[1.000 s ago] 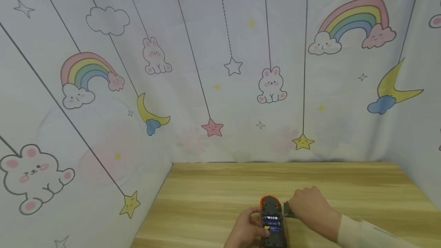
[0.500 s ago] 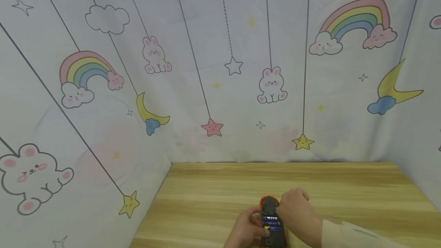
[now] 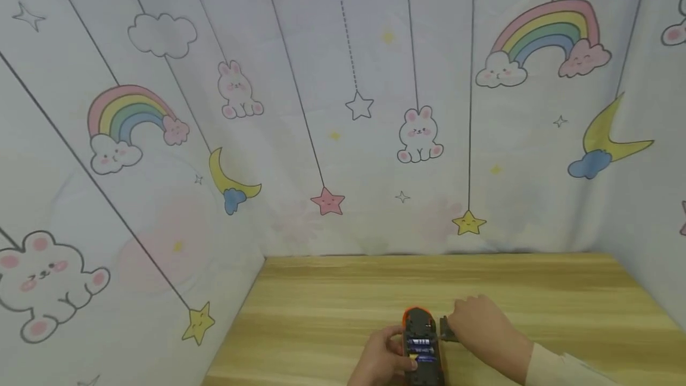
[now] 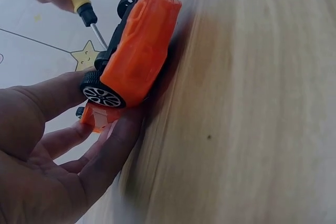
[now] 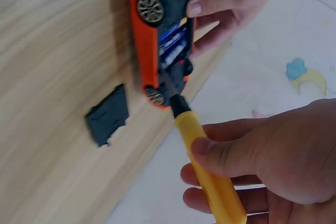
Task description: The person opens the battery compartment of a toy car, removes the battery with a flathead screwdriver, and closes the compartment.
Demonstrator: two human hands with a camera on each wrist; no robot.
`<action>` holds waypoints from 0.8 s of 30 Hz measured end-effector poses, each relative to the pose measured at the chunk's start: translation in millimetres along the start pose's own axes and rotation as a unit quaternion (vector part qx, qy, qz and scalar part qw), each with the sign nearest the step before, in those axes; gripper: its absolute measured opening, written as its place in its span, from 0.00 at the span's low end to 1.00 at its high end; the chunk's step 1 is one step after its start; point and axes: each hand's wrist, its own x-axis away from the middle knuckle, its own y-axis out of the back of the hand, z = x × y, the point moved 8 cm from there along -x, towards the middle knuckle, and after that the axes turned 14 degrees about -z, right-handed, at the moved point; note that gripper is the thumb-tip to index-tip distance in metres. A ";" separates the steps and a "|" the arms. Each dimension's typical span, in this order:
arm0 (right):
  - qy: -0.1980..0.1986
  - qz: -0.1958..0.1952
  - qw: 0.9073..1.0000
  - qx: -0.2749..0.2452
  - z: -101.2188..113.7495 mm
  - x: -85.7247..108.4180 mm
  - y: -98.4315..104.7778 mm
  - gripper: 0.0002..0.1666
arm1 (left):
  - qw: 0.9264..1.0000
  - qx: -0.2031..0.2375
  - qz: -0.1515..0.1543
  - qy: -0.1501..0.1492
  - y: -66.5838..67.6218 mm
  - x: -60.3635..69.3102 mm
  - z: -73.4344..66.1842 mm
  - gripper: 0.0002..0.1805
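An orange toy car [image 3: 419, 321] lies wheels-up on the table, its black underside showing blue batteries [image 5: 176, 43] in an uncovered compartment. My left hand [image 3: 379, 355] grips the car from the left side, with the thumb on the underside. In my right hand [image 3: 490, 333] is a screwdriver [image 5: 202, 156] with a yellow handle. Its metal shaft reaches the car's underside near the wheels at one end, beside the batteries. Whether the tip touches is unclear. A black battery cover [image 5: 108, 116] rests on the table to the right of the car, partly hidden by my right hand in the head view.
The wood-grain table [image 3: 321, 296] meets a white fabric wall [image 3: 370, 153] printed with rainbows, rabbits and stars at the back. Similar fabric borders the table at the left and right sides.
My right hand swung left over the car, covering the battery cover from view, and is now back on the right with the cover showing again. My left hand and the car stay nearly in place.
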 end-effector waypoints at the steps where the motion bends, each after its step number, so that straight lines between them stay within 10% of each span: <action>1: -0.011 0.004 1.000 -0.013 -4.5 4.8 -3.4 0.14 | 1.000 0.001 0.000 -0.002 0.1 0.2 0.0 0.38; 15: -0.134 0.042 0.959 -0.245 -33.5 60.7 -51.2 0.12 | 1.000 0.010 0.005 0.009 1.1 3.0 0.8 0.38; 24: -0.155 0.004 0.963 -0.220 -31.4 68.7 -48.9 0.16 | 1.000 0.021 -0.006 -0.004 1.9 4.4 1.7 0.39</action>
